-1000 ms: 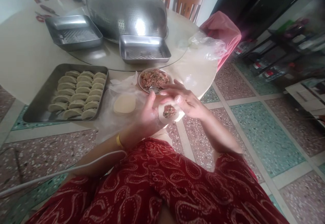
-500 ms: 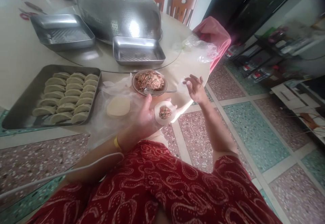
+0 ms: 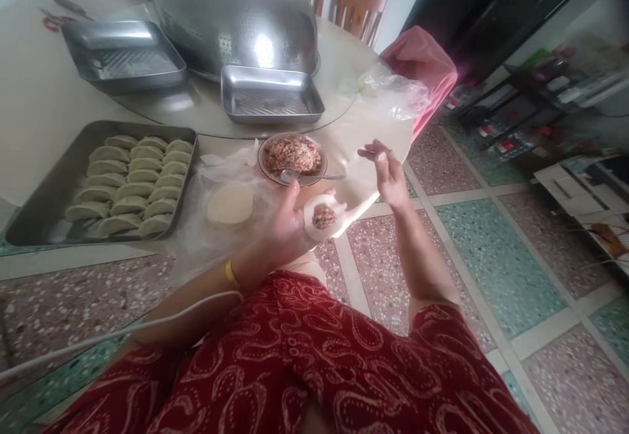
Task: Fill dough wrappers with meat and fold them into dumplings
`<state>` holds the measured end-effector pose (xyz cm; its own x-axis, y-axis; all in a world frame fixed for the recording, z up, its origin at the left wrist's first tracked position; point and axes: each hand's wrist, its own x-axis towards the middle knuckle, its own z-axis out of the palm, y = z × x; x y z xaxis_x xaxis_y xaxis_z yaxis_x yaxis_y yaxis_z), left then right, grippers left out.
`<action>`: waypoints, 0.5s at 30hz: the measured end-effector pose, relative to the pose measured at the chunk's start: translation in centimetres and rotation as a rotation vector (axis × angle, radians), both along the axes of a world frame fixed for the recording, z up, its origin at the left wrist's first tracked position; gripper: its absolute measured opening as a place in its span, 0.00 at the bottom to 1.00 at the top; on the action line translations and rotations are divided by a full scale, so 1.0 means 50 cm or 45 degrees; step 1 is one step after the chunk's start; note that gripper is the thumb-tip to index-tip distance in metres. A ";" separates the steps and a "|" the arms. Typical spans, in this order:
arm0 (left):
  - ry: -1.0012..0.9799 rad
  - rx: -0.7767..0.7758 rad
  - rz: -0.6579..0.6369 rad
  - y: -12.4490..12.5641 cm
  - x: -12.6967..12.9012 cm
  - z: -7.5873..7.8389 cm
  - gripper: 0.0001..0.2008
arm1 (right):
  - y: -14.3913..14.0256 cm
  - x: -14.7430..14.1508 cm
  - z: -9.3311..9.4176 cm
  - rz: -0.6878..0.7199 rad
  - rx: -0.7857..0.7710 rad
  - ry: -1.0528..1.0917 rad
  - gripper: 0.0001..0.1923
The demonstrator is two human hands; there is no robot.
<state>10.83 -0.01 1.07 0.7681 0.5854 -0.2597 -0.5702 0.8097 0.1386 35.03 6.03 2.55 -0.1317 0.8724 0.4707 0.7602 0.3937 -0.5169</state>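
Note:
On my left hand [image 3: 289, 227] rests a round dumpling wrapper [image 3: 314, 226], held over the fingers with the thumb raised. A small mound of meat filling [image 3: 324, 216] sits in its middle. My right hand [image 3: 390, 175] hovers over the table's edge, fingers loosely bent, with nothing visible in it. Just beyond the left hand stands a bowl of minced filling [image 3: 292, 155], a metal spoon [image 3: 319, 177] lying across its rim. To the left, a stack of wrappers [image 3: 230, 204] lies on a clear plastic bag [image 3: 196, 231].
A deep metal tray [image 3: 42, 214] at left holds rows of folded dumplings [image 3: 135, 188]. Two smaller metal trays [image 3: 122, 77] [image 3: 272, 116] and a big domed steel lid [image 3: 236, 21] stand farther back. A crumpled plastic bag [image 3: 393, 90] lies at the right, beside pink cloth [image 3: 432, 60].
My right hand has moved slightly right, and its fingers have drawn closer together. The left hand keeps the filled wrapper in place. The whole view has shifted a little.

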 end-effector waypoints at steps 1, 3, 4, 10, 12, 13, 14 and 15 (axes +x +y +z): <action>0.011 0.007 -0.001 -0.001 0.002 0.003 0.37 | -0.023 -0.020 0.009 0.083 -0.008 0.090 0.32; 0.007 0.038 -0.002 -0.003 0.004 0.008 0.38 | -0.067 -0.061 0.021 0.306 -0.018 0.173 0.31; -0.008 0.066 -0.008 -0.005 0.005 0.010 0.40 | -0.085 -0.080 0.024 0.432 -0.036 0.174 0.31; -0.054 0.215 -0.015 -0.016 0.004 0.017 0.43 | -0.118 -0.132 0.026 0.686 -0.178 0.096 0.29; -0.023 0.205 0.028 -0.018 0.005 0.022 0.42 | -0.113 -0.138 0.031 0.706 -0.182 0.081 0.29; -0.012 0.196 0.048 -0.020 0.005 0.025 0.41 | -0.111 -0.141 0.034 0.724 -0.183 0.077 0.29; -0.002 0.189 0.062 -0.020 0.005 0.028 0.41 | -0.109 -0.145 0.035 0.742 -0.182 0.074 0.29; 0.010 0.185 0.071 -0.021 0.005 0.030 0.41 | -0.109 -0.148 0.036 0.753 -0.175 0.072 0.29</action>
